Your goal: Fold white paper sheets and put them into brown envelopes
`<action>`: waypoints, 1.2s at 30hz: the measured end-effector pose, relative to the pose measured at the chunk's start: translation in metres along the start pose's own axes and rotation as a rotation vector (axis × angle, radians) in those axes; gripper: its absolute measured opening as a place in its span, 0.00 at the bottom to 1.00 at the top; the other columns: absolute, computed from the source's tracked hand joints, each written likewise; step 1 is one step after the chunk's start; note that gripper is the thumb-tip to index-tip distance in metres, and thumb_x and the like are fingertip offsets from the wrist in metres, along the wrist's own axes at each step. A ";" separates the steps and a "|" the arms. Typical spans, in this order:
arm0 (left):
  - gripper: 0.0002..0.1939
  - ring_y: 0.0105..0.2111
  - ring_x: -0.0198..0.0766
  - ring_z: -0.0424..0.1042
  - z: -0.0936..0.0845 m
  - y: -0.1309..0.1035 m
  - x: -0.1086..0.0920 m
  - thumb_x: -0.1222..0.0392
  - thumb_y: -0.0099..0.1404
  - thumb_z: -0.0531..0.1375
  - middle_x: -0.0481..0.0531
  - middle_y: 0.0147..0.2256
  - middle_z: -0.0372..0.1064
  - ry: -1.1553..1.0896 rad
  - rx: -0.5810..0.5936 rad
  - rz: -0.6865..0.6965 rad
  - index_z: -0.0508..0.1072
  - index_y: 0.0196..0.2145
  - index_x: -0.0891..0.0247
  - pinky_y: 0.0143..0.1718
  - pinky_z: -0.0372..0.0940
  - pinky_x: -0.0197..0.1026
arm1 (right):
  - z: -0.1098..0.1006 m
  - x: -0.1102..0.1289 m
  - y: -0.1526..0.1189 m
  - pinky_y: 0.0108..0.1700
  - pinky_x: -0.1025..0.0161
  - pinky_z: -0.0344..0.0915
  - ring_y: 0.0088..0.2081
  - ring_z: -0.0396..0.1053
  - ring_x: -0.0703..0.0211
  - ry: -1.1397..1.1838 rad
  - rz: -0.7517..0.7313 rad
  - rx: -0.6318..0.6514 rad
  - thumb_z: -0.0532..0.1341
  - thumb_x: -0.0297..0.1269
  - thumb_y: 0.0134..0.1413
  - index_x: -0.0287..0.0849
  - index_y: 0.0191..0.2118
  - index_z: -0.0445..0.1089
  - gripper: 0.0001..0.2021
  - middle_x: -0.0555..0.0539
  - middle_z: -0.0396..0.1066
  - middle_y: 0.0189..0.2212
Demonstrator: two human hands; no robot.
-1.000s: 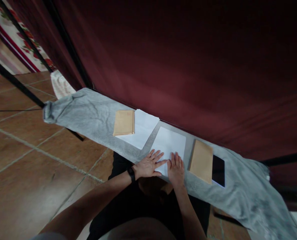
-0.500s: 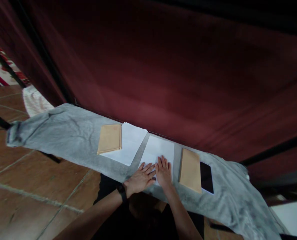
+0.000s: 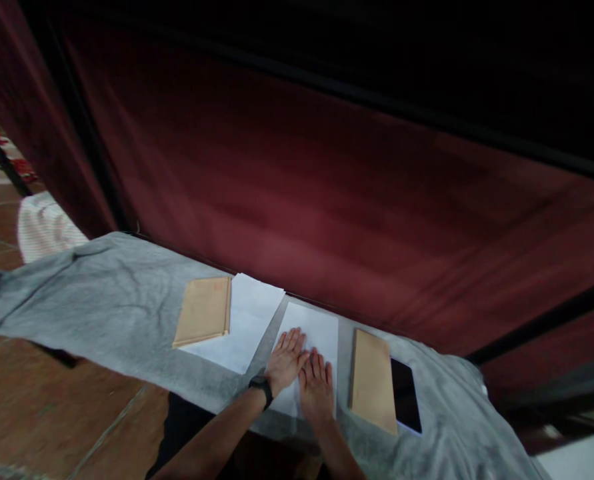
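A white sheet of paper lies on the grey cloth in front of me. My left hand, with a dark band at the wrist, rests flat on it, fingers extended. Beside it, slightly lower, my right hand also lies flat on the sheet, its fingers pointing away from me. The hands touch or nearly touch at the thumbs. Left of them is more white paper, partly covered by a brown envelope-like packet. Another brown packet lies to the right of my hands.
A dark flat device lies right of the right packet. Grey cloth covers the narrow table. Behind it hangs a dark red curtain with black bars. A striped white cloth is at the far left, above the tiled floor.
The view has shifted, so the table sits lower in the picture. My left hand has moved up the sheet, away from me, and my right hand is now lower beside it.
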State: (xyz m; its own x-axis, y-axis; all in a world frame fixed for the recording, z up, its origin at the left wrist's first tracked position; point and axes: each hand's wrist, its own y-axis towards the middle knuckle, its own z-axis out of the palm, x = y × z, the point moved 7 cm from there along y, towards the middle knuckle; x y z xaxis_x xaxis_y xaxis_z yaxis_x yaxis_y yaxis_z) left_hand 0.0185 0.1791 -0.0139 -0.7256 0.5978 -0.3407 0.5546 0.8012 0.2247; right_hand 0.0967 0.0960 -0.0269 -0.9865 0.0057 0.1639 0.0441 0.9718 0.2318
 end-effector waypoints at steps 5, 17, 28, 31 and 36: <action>0.30 0.68 0.50 0.52 0.002 -0.009 0.031 0.53 0.72 0.48 0.62 0.66 0.56 0.045 -0.204 -0.033 0.54 0.68 0.65 0.67 0.49 0.56 | 0.004 -0.009 0.007 0.66 0.42 0.52 0.68 0.53 0.48 0.008 0.057 -0.014 0.48 0.33 0.68 0.45 0.67 0.59 0.24 0.42 0.54 0.68; 0.29 0.69 0.46 0.49 0.003 -0.012 0.031 0.54 0.73 0.46 0.61 0.67 0.54 0.200 -0.132 -0.068 0.58 0.66 0.70 0.68 0.47 0.53 | 0.022 -0.009 0.102 0.68 0.45 0.45 0.70 0.47 0.50 -0.048 -0.020 0.087 0.45 0.36 0.71 0.43 0.68 0.56 0.24 0.43 0.50 0.70; 0.32 0.69 0.46 0.48 -0.002 -0.013 0.029 0.47 0.74 0.45 0.62 0.68 0.52 0.191 -0.117 -0.078 0.57 0.67 0.71 0.68 0.46 0.53 | 0.025 -0.069 0.122 0.67 0.48 0.46 0.69 0.50 0.49 -0.106 0.206 0.009 0.44 0.42 0.71 0.42 0.69 0.53 0.26 0.40 0.52 0.69; 0.33 0.69 0.46 0.49 -0.002 -0.013 0.030 0.46 0.74 0.45 0.62 0.68 0.51 0.200 -0.110 -0.080 0.57 0.67 0.71 0.68 0.47 0.52 | 0.025 -0.079 0.121 0.67 0.48 0.46 0.69 0.51 0.47 -0.100 0.257 -0.016 0.42 0.42 0.71 0.39 0.69 0.54 0.26 0.38 0.53 0.68; 0.33 0.69 0.46 0.49 -0.002 -0.012 0.030 0.45 0.74 0.45 0.62 0.68 0.51 0.210 -0.094 -0.083 0.56 0.68 0.71 0.68 0.48 0.51 | 0.018 -0.088 0.121 0.67 0.45 0.46 0.67 0.54 0.45 -0.089 0.336 -0.054 0.40 0.41 0.71 0.33 0.68 0.55 0.28 0.34 0.55 0.67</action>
State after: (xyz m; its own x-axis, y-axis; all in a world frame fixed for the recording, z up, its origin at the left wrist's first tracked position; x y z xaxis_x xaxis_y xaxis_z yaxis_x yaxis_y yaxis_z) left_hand -0.0107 0.1870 -0.0245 -0.8413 0.5144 -0.1662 0.4564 0.8406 0.2916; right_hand 0.1860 0.2177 -0.0310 -0.9253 0.3456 0.1558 0.3743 0.8984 0.2298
